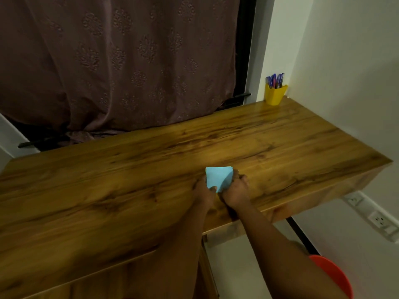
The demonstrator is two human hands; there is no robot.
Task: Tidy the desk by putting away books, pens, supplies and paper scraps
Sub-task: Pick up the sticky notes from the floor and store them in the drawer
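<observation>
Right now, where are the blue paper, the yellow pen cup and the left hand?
blue paper point(218, 176): head view, on its flat upper face.
yellow pen cup point(274, 96): head view, on its front wall.
left hand point(204, 194): head view, on the back of the hand gripping the paper.

A stack of paper point(218, 177) sat on the surface point(129, 180), toward its near edge and right of the middle. The left hand point(204, 194) held the stack from the left and the right hand point(236, 192) from the right, the two hands close together. A cup point(274, 94) stood on the far right corner of the surface, against the wall point(345, 72), with pens point(275, 80) upright in it. A curtain point(118, 61) hung behind the surface. Wall sockets point(375, 219) lay below the surface to the right, a bin point(336, 275) on the floor beneath them.
</observation>
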